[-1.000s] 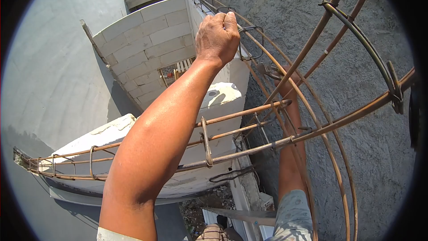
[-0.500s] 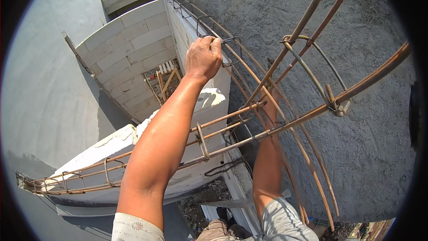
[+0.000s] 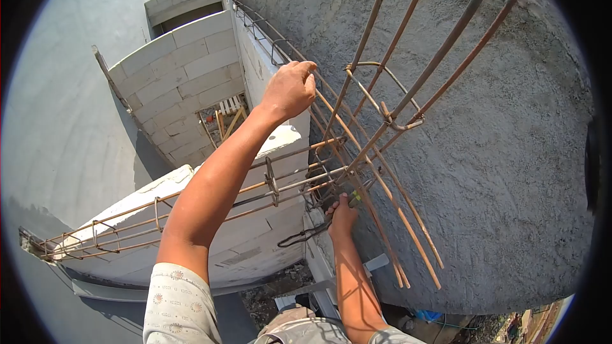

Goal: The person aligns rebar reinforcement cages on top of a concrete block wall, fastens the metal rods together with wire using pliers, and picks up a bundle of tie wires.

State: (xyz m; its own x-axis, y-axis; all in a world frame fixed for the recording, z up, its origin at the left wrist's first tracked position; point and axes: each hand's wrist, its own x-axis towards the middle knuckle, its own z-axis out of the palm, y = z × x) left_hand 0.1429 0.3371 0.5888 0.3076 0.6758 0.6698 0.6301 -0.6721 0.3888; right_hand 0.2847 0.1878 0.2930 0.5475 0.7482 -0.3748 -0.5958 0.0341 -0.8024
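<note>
My left hand is closed over a rusty rebar cage that runs along the top of the wall. Its fingertips are hidden behind the bars. Lower down, my right hand is closed beneath the spot where several bars cross. A small yellow-green piece shows beside its fingers, and I cannot make out what it holds. Dark bent wire loops reach close to that hand. A second, horizontal cage comes in from the left, passing behind my left forearm. Upright bars with a square stirrup rise at upper right.
Rough grey plaster wall fills the right side. Pale block walls stand at left, with a smooth grey wall beyond. Free bar ends stick out toward me. Rubble lies far below.
My right hand has come down from behind the crossing bars to below them. My left hand stays on the cage. The view has shifted, and the upright bars now appear farther left.
</note>
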